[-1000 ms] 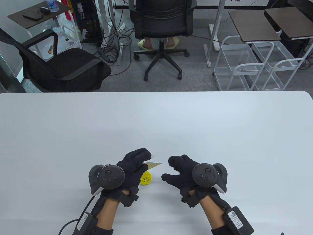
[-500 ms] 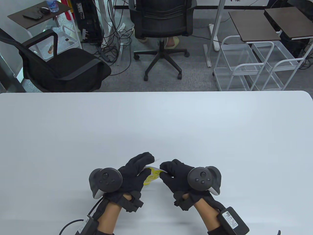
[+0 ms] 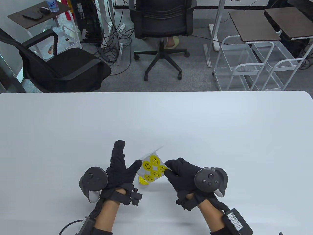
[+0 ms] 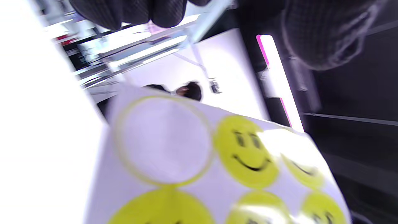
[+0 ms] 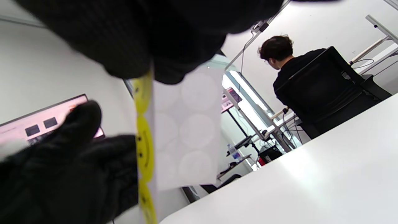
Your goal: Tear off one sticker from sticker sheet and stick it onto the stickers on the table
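A white sticker sheet [image 3: 152, 167] of yellow smiley stickers is held tilted above the table, face towards the table camera. My right hand [image 3: 167, 169] pinches its right edge. My left hand [image 3: 127, 160] is open with fingers stretched upward, and its thumb is at the sheet's left edge. A yellow smiley sticker [image 3: 142, 181] lies on the table, partly hidden under the sheet. The left wrist view shows the sheet [image 4: 217, 174] close up with one empty circle [image 4: 164, 140]. The right wrist view shows the sheet's back [image 5: 183, 124] hanging from my right fingers [image 5: 140, 40].
The white table [image 3: 195, 127] stretches far ahead and to both sides. Beyond its far edge stand black office chairs [image 3: 162, 22], white wire carts [image 3: 244, 66] and small side tables. A person sits at a desk in the right wrist view [image 5: 289, 62].
The sheet went from lying flat in my left hand to standing face-up in my right hand's pinch. My left hand opened and its fingers swung up and left.
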The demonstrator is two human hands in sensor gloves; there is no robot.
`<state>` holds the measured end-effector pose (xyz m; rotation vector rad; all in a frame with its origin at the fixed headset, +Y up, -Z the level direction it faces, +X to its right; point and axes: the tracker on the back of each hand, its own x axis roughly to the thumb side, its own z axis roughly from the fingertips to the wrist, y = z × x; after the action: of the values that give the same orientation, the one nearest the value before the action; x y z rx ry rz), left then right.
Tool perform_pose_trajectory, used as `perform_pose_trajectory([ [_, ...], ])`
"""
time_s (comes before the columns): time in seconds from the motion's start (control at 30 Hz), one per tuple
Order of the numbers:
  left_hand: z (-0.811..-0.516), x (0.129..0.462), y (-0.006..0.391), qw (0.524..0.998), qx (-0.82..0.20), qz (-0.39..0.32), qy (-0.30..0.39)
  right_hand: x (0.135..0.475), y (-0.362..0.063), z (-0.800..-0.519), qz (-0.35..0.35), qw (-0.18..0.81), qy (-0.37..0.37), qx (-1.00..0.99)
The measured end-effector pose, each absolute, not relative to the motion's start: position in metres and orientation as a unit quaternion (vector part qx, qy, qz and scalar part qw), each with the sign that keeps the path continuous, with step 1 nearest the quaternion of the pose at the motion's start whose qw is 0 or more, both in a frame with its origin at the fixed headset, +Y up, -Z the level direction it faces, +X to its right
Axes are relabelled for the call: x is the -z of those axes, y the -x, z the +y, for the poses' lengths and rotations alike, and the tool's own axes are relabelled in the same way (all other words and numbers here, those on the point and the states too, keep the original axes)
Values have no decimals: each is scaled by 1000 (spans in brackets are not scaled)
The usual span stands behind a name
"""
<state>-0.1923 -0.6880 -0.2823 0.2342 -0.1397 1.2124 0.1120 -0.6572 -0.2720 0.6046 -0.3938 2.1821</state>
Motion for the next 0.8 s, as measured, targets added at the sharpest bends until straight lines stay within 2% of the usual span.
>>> perform_pose_trajectory([
  [0.13,-715,289,195,735,-678,-17,2,271,-117,-656,-160,444,-227,-852],
  [0.2,-727,291,189,675,-735,-14,62,271,-119,-656,-158,463,-221,-844],
  [0.23,-731,292,183,643,-758,-28,103,271,-119,-656,-154,474,-217,-839],
  [0.27,-733,292,178,630,-765,-39,130,272,-120,-657,-152,479,-215,-838],
  [0.37,-735,295,166,610,-756,-114,209,272,-121,-658,-139,493,-212,-832],
  [0.43,-734,296,162,606,-754,-133,216,273,-123,-659,-131,503,-207,-829],
  [0.6,-735,296,164,565,-791,-121,202,276,-126,-661,-117,512,-193,-829],
  [0.8,-733,296,171,561,-802,-107,172,277,-124,-665,-94,517,-167,-834],
])
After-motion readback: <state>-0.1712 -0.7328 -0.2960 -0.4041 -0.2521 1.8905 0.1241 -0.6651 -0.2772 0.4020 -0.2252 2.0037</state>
